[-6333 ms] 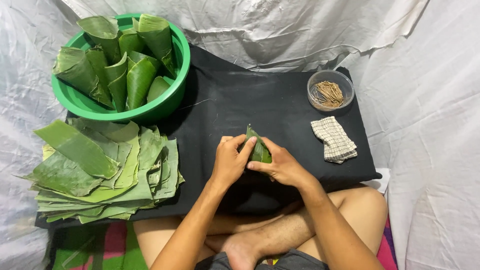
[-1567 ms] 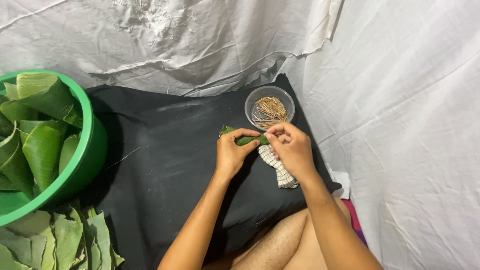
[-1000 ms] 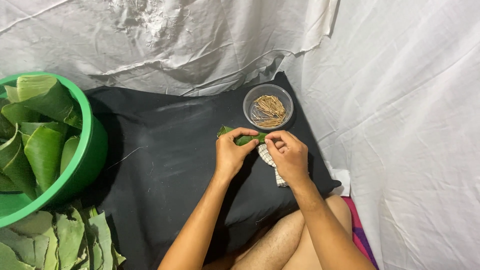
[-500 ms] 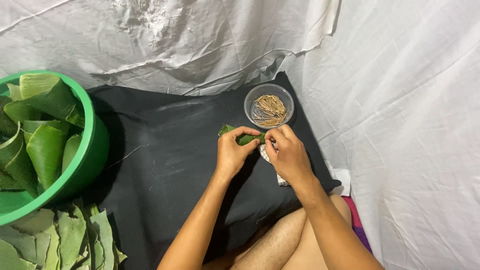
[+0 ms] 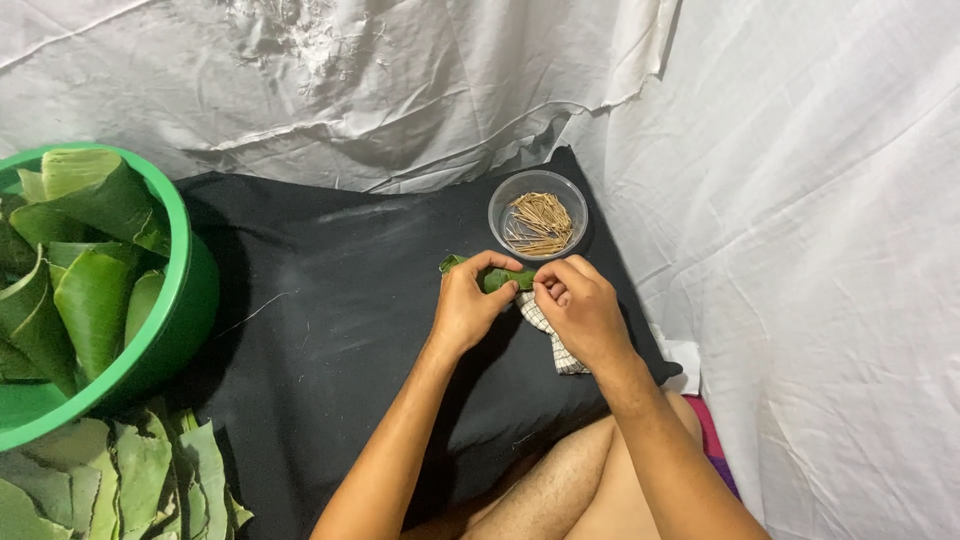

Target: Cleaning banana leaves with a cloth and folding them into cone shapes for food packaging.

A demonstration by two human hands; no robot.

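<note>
Two hands gripped one leaf parcel (image 5: 497,279) | left hand (image 5: 466,310) wrapped it, right hand (image 5: 581,311) pinched its end | stick bowl (image 5: 537,215) at 12 o'clock | checked cloth (image 5: 548,330) beneath

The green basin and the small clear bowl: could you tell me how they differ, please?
The green basin is large and opaque; the clear bowl is small and see-through. The basin holds folded green leaves, the bowl thin tan sticks. The basin sits far left, the bowl just beyond both hands. Both are round and rest on the black cloth.
</note>
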